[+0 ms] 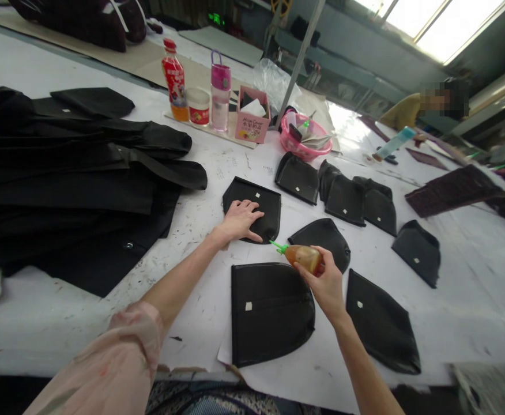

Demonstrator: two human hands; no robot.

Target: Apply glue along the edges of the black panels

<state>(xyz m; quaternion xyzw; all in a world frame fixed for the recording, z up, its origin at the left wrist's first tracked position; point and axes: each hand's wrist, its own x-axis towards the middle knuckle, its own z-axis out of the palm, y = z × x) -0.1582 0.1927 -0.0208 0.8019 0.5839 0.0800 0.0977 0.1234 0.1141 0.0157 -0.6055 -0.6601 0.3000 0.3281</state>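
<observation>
A: While your left hand (240, 221) lies flat and open on the black leather piece (252, 208), what is your other hand doing?

B: Your right hand (324, 282) is closed around the little glue bottle (303, 256). The bottle is tipped on its side. Its green tip (277, 246) points at the bottom edge of that same piece, just beside your left fingers.

A: So where is the piece?

B: It lies flat on the white table (451, 276), right under your left palm. You press it down, you do not pinch it.

A: How much looks done?

B: I cannot tell if any glue is on the edge yet. It is too small to see. I think this piece is only being started.

A: And the others?

B: There are many more. A big piece (270, 311) lies close to you, a rounded one (324, 239) sits behind the bottle, and another (382, 325) is by your right arm. More black pieces (347, 199) wait farther back. I think lots of work is left.
</observation>
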